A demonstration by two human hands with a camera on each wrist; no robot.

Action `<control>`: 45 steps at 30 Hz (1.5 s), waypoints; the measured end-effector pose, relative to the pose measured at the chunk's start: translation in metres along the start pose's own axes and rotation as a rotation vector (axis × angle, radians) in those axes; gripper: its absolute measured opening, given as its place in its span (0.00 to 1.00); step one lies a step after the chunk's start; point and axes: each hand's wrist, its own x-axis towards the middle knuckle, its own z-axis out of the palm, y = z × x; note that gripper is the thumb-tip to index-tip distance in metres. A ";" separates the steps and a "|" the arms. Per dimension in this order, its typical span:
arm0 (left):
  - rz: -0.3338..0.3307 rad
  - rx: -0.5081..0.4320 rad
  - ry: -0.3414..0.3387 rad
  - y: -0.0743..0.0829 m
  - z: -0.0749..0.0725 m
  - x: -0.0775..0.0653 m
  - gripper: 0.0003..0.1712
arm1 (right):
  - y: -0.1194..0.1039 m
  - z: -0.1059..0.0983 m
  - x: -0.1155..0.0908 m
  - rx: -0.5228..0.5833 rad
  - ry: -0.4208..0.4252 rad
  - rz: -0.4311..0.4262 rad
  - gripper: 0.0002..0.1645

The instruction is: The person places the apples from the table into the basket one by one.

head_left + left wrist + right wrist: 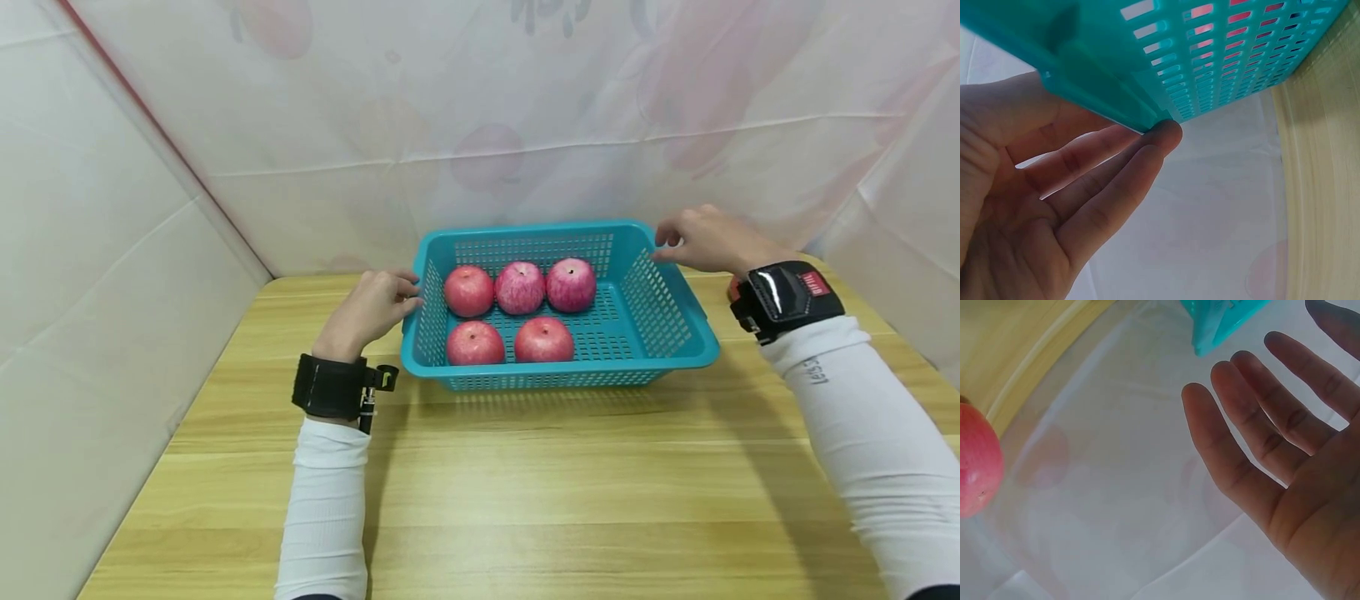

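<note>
A turquoise plastic basket [558, 374] with slotted walls stands on the table, with several red apples [543, 340] inside, mostly toward its left. At its left end my left hand [370, 308] holds the rim. In the left wrist view, the basket's rim [1094, 94] lies between the upper digit and the fingers below. My right hand [708, 239] hovers by the far right corner, holding nothing. The right wrist view shows its fingers [1229, 447] spread and gently bent, apart from the basket corner [1210, 328].
Another red apple [977, 459] lies outside the basket, to the right; my right wrist strap mostly covers it in the head view. Pale printed cloth [480, 117] hangs close behind the basket and along both sides. The wooden table [540, 483] extends toward me.
</note>
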 end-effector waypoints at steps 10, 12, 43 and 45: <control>-0.003 0.001 -0.001 -0.001 -0.001 -0.002 0.13 | 0.006 0.002 0.001 -0.009 -0.021 0.046 0.22; -0.004 0.000 -0.004 -0.001 -0.001 -0.002 0.13 | 0.008 0.003 0.001 -0.009 -0.026 0.054 0.22; 0.017 -0.003 0.013 -0.002 -0.001 -0.003 0.13 | 0.052 0.006 -0.007 0.046 0.003 0.112 0.22; 0.015 -0.005 0.011 -0.001 -0.001 -0.003 0.13 | 0.055 0.007 -0.008 0.052 0.000 0.117 0.22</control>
